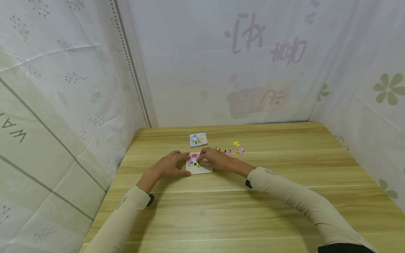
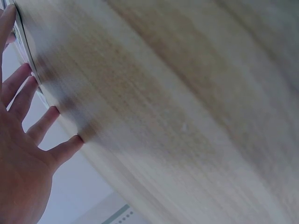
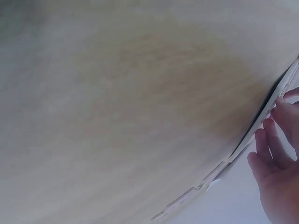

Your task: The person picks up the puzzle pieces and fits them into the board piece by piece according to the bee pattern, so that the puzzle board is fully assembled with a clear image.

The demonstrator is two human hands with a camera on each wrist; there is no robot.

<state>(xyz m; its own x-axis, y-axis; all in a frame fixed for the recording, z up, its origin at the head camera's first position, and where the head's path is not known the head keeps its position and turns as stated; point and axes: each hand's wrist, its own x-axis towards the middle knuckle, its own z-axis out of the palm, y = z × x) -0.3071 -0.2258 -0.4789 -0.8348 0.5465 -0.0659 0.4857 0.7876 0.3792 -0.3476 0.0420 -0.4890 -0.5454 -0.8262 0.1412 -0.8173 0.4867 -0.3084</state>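
Observation:
A small white puzzle board (image 1: 202,170) lies on the wooden table, its upper part filled with pink pieces and a yellow-and-black bee picture (image 1: 195,164). My left hand (image 1: 171,165) spreads along the board's left side, thumb at the lower left corner and fingertips near the upper left. In the left wrist view the left hand's fingers (image 2: 43,123) reach out extended onto the table. My right hand (image 1: 216,159) bends over the board's right part. Its thumb and index finger pinch a small puzzle piece (image 3: 273,112), mostly hidden by the fingers.
Several loose puzzle pieces (image 1: 240,151) lie to the right of the board, among them a yellow piece (image 1: 235,143). Behind the board rests a picture card (image 1: 198,140) with a bee. Printed cloth (image 1: 196,70) hangs behind the table and at both sides.

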